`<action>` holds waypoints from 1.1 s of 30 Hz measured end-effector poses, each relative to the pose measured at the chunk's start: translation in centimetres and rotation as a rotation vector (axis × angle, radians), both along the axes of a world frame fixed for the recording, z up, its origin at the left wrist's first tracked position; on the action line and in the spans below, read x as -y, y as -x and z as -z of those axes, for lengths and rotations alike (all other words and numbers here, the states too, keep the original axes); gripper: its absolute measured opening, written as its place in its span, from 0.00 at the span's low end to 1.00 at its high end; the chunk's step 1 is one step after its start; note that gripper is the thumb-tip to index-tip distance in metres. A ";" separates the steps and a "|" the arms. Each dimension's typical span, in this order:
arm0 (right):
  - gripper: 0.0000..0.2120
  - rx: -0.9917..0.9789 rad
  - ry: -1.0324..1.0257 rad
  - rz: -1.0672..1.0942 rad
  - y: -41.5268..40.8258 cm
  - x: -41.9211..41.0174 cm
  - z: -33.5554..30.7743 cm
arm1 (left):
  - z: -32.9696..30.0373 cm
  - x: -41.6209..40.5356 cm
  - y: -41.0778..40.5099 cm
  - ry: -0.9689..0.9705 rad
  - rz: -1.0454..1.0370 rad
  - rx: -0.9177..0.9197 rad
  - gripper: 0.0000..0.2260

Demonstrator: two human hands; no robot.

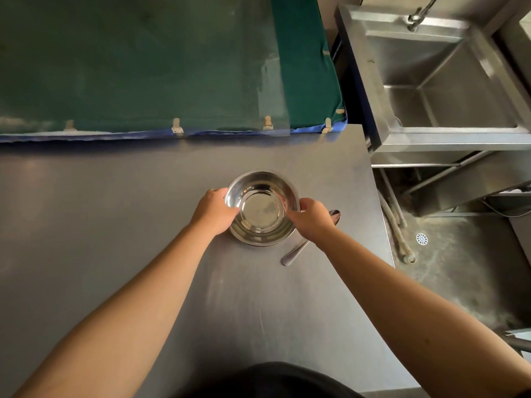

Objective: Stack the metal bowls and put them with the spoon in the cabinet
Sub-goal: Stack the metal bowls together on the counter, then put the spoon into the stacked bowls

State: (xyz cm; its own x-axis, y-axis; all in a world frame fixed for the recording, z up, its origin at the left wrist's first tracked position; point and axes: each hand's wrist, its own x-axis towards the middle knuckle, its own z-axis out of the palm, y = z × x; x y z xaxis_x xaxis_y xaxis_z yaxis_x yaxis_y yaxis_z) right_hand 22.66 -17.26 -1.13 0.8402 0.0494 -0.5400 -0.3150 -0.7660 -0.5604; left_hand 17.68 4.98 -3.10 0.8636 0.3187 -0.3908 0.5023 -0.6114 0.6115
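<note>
On the grey steel worktop (115, 225), head view: the metal bowls (262, 208) sit as one nested stack, mouth up, a second rim showing just under the upper one at the near edge; how many bowls the stack holds cannot be told. The left hand (216, 211) clasps the stack's left rim, thumb on the lip and fingers curled around the outer wall. The right hand (311, 220) grips the right rim in like manner, fingertips over the lip. Just right of the bowls lies the spoon (297, 249), flat on the worktop, handle toward the person, its bowl end emerging beyond the right hand, its middle hidden beneath the wrist. Behind the bowls, a green cloth (143, 67) covers a raised surface. Right of the bowls, well apart and off the worktop, stands a steel sink (459, 81), with a floor drain (421, 239) nearer.
</note>
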 end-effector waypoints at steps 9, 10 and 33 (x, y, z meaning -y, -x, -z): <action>0.22 -0.027 -0.033 0.083 1.9 2.3 1.2 | 1.4 0.6 0.2 0.015 -0.103 0.036 0.14; 0.23 -0.048 -0.046 0.122 2.2 2.7 1.4 | 1.6 0.6 0.3 0.033 -0.119 0.024 0.14; 0.09 -0.186 0.100 0.395 4.1 3.7 4.7 | 3.5 1.1 4.9 0.428 -0.364 -0.131 0.22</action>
State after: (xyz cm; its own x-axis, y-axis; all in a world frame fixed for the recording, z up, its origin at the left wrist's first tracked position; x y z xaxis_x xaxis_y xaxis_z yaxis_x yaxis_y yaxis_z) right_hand 18.59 -20.93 -5.78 0.6723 -0.3161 -0.6694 -0.6827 -0.6144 -0.3955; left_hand 12.80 3.89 -6.63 0.6636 0.3760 -0.6467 0.7222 -0.0966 0.6849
